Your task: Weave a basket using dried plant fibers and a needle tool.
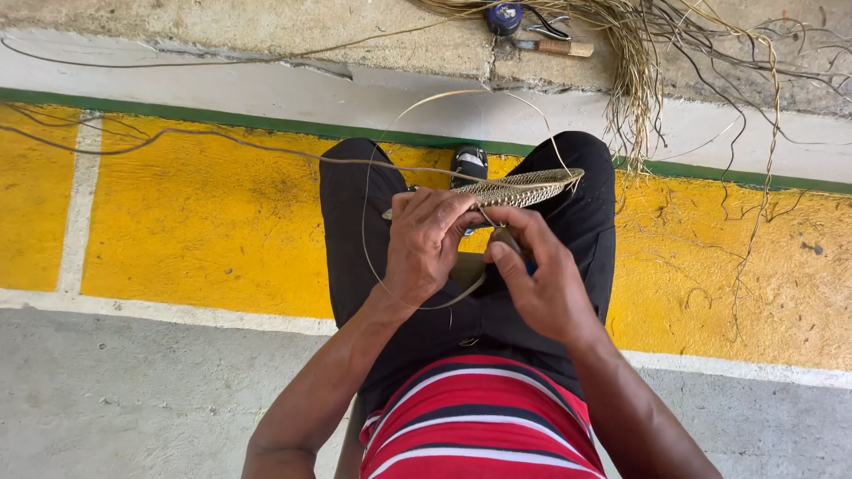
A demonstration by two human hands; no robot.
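Left hand (426, 244): curled closed over the near end of the woven piece, fingers folded down on the weave, knuckles up; at centre of view.
Right hand (543, 286): at 4 o'clock from the left hand, just beside it; thumb and forefinger pinched together on a thin strand at the weave's lower edge, other fingers folded under.
Woven rattan piece (515, 189): flat, narrow, open-mesh panel, pale tan, lying nearly level above the knees; runs from the left hand out toward 2 o'clock; near end covered by the fingers.
Loose cane strand (368, 239): thin, pale, looping from the weave up toward 12 o'clock, down past the left wrist and under both hands.
Long dark strand (222, 137): runs from 9 o'clock across the yellow floor to the weave.
Trousers (355, 231): black, knees raised either side of the work.
Shirt (479, 426): red, white and dark stripes, at 6 o'clock.
Sandal (469, 164): dark, seen between the knees, at 12 o'clock from the hands.
Bundle of raw fibre (635, 80): tangled straw-coloured and dark strands, at 1 o'clock, spilling off the concrete ledge (266, 31).
Tools on ledge: wooden-handled tool (555, 46) and a blue round object (504, 16), at 12 o'clock; kind unclear.
Floor (195, 231): yellow paint with white lines, green stripe at far edge, grey concrete nearest.
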